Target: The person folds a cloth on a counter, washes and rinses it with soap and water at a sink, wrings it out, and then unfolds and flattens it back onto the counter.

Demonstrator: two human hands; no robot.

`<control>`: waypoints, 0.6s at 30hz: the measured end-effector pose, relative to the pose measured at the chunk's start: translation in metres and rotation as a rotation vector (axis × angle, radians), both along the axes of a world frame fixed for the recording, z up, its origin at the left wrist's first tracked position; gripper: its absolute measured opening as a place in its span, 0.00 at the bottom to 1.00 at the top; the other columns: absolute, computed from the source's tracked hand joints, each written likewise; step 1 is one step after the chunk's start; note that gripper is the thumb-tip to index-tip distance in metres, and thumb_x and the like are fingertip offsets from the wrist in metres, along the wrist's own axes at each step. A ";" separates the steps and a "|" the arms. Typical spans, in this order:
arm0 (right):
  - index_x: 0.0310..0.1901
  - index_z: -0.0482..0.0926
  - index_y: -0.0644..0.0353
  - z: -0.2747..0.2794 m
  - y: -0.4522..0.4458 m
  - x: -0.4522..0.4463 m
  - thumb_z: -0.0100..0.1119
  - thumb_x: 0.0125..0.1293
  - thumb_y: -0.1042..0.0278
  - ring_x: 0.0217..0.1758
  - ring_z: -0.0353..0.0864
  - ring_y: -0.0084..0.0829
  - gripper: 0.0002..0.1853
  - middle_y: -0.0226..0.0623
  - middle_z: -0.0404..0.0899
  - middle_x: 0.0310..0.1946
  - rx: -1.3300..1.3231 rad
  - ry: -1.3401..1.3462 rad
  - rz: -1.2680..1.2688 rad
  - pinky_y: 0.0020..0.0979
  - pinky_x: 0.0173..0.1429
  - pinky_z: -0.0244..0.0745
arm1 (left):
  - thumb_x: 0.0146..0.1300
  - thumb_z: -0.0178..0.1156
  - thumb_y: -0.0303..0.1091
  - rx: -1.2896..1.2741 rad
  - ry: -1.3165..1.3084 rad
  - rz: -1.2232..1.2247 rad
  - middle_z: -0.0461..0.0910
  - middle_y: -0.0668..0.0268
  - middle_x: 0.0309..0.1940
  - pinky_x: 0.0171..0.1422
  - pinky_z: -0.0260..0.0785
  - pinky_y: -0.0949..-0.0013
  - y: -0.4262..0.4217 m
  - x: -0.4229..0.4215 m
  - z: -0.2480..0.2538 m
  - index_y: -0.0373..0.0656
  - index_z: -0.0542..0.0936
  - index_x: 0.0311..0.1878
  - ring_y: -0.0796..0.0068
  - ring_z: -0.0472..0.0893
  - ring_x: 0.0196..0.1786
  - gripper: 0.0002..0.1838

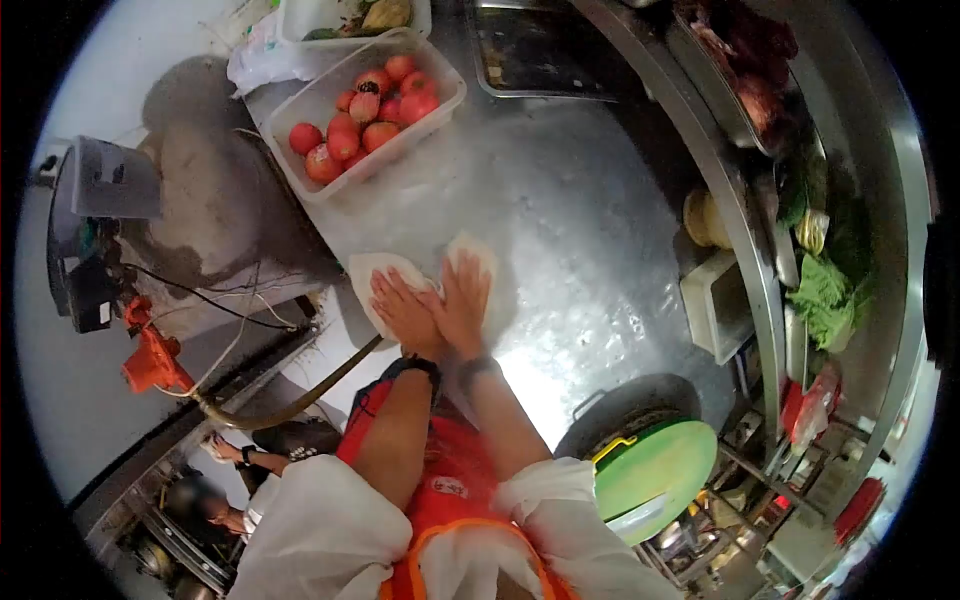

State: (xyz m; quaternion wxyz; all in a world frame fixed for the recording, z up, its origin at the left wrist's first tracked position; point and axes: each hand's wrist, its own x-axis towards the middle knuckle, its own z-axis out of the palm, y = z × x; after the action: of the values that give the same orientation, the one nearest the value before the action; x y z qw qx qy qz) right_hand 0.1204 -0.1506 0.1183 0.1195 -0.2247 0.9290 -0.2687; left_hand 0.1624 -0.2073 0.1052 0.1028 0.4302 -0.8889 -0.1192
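Observation:
A pale cloth (364,272) lies spread on the wet metal tabletop (570,220), near the table's left edge. My left hand (407,316) rests flat on its left part, fingers stretched out. Flat on the right part is my right hand (463,302), its fingers pointing away from me and its thumb side touching the left hand. Both palms hide the middle of the cloth, so I cannot tell whether it is one piece or two. Dark bands circle both wrists.
A clear plastic tub (322,188) of tomatoes (345,135) stands at the far left, with another tub (290,25) behind it. A metal tray (545,50) lies at the back. On the right are a shelf (745,200), a white container (712,300) and a round green lid (665,470). Someone is at lower left.

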 end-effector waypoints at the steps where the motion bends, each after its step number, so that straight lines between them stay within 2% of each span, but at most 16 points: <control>1: 0.64 0.54 0.52 0.000 -0.002 -0.007 0.45 0.62 0.53 0.71 0.35 0.40 0.30 0.40 0.41 0.68 0.014 0.023 -0.002 0.45 0.70 0.26 | 0.57 0.43 0.39 0.014 -0.002 0.017 0.45 0.52 0.67 0.69 0.36 0.53 0.000 -0.003 -0.002 0.39 0.50 0.65 0.57 0.45 0.69 0.33; 4: 0.64 0.52 0.53 -0.002 -0.011 -0.030 0.45 0.61 0.52 0.71 0.35 0.41 0.32 0.41 0.41 0.68 0.072 0.052 -0.018 0.45 0.70 0.26 | 0.60 0.44 0.36 -0.023 -0.090 0.048 0.46 0.52 0.66 0.69 0.37 0.52 -0.005 -0.011 -0.008 0.39 0.50 0.65 0.57 0.45 0.69 0.31; 6: 0.64 0.52 0.55 -0.003 -0.021 -0.048 0.45 0.61 0.50 0.71 0.35 0.42 0.33 0.42 0.40 0.68 0.107 0.060 -0.043 0.45 0.69 0.26 | 0.54 0.43 0.34 -0.062 -0.072 0.031 0.49 0.51 0.66 0.69 0.37 0.52 -0.009 -0.017 -0.012 0.38 0.53 0.64 0.56 0.47 0.69 0.32; 8: 0.64 0.50 0.61 -0.010 -0.036 -0.066 0.44 0.59 0.46 0.71 0.35 0.44 0.37 0.46 0.40 0.67 0.124 0.125 -0.293 0.46 0.69 0.26 | 0.52 0.44 0.33 -0.065 -0.082 -0.036 0.49 0.51 0.65 0.69 0.38 0.52 -0.014 -0.021 -0.013 0.37 0.54 0.64 0.56 0.48 0.69 0.33; 11: 0.64 0.48 0.65 -0.021 -0.050 -0.096 0.43 0.58 0.41 0.70 0.36 0.44 0.41 0.48 0.41 0.67 0.200 0.135 -0.382 0.48 0.69 0.26 | 0.53 0.45 0.32 -0.022 -0.088 -0.129 0.48 0.50 0.65 0.69 0.37 0.51 -0.025 -0.038 -0.007 0.36 0.53 0.64 0.56 0.46 0.69 0.33; 14: 0.64 0.47 0.64 -0.030 -0.057 -0.122 0.43 0.58 0.40 0.70 0.36 0.44 0.42 0.47 0.43 0.66 0.242 0.265 -0.397 0.48 0.69 0.26 | 0.55 0.44 0.32 0.031 -0.074 -0.157 0.46 0.49 0.66 0.69 0.34 0.50 -0.029 -0.062 -0.001 0.33 0.51 0.64 0.56 0.44 0.70 0.32; 18: 0.64 0.48 0.65 -0.031 -0.065 -0.155 0.43 0.57 0.39 0.70 0.36 0.44 0.43 0.47 0.45 0.66 0.245 0.259 -0.374 0.48 0.69 0.26 | 0.55 0.45 0.34 0.036 -0.046 -0.221 0.47 0.50 0.66 0.69 0.34 0.51 -0.037 -0.092 -0.005 0.31 0.53 0.63 0.57 0.44 0.70 0.32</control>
State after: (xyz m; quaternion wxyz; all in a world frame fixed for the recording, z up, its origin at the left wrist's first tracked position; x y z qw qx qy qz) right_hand -0.0341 -0.2159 0.0877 -0.0261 -0.0653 0.9876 -0.1406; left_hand 0.0704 -0.2447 0.1004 0.0606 0.3340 -0.9307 -0.1359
